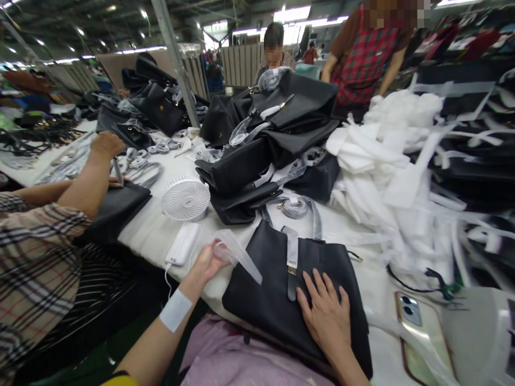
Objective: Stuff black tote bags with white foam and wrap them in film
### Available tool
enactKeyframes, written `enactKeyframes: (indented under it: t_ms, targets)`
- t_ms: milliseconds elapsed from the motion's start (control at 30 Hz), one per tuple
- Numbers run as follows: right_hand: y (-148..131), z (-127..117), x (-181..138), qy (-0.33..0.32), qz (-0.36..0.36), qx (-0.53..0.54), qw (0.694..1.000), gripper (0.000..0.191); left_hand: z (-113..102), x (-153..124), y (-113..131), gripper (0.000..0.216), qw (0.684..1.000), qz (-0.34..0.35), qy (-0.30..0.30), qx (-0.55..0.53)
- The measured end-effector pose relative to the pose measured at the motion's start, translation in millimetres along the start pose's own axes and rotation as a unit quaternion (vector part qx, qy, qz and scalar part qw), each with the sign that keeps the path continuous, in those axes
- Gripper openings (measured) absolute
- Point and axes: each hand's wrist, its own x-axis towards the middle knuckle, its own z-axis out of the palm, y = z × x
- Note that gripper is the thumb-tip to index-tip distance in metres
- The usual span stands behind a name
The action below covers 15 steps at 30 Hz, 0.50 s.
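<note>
A black handbag [261, 305] lies flat in front of me, with a strap and gold-coloured clasp down its middle. White wrapping covers the upper part of that strap. My right hand [328, 316] rests on the bag's front, fingers spread, just right of the clasp. At the bag's left edge, my left hand [210, 261] pinches a translucent plastic strip [241, 256], whose free end hangs over the bag. A coiled, wrapped shoulder strap [294, 208] sits by the bag's top edge.
Black handbags [298, 107] are piled behind. A white fan [185, 198] and power bank [183, 244] stand left; white foam strips [374, 166] and a phone [424, 340] lie right. A co-worker's arm [86, 171] works at far left. Two people stand across the table.
</note>
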Motion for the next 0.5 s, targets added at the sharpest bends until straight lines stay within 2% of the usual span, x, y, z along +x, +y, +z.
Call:
enactKeyframes:
  t_ms: [167,267,400,433,500]
  targets:
    - [-0.5,1.1,0.4,0.002,-0.001,-0.001,1.0,0.048,-18.8,-14.2,56.2,0.031,0.993,0.084,0.029,-0.082]
    - [-0.5,0.0,0.7,0.003,-0.006,0.0,1.0,0.048,-24.5,-12.7,70.7,0.038,0.982,0.106,0.068,-0.144]
    - [-0.1,-0.3,0.6,0.006,-0.01,-0.001,1.0,0.049,-27.2,-6.1,60.9,0.043,0.967,0.163,0.078,-0.182]
    - [0.0,0.3,0.5,0.005,-0.011,-0.003,1.0,0.049,-27.3,-6.5,52.4,0.043,0.966,0.176,0.071,-0.174]
    - [0.4,2.2,0.5,0.005,-0.013,-0.007,1.0,0.05,-26.1,-10.4,27.1,0.043,0.982,0.161,0.053,-0.089]
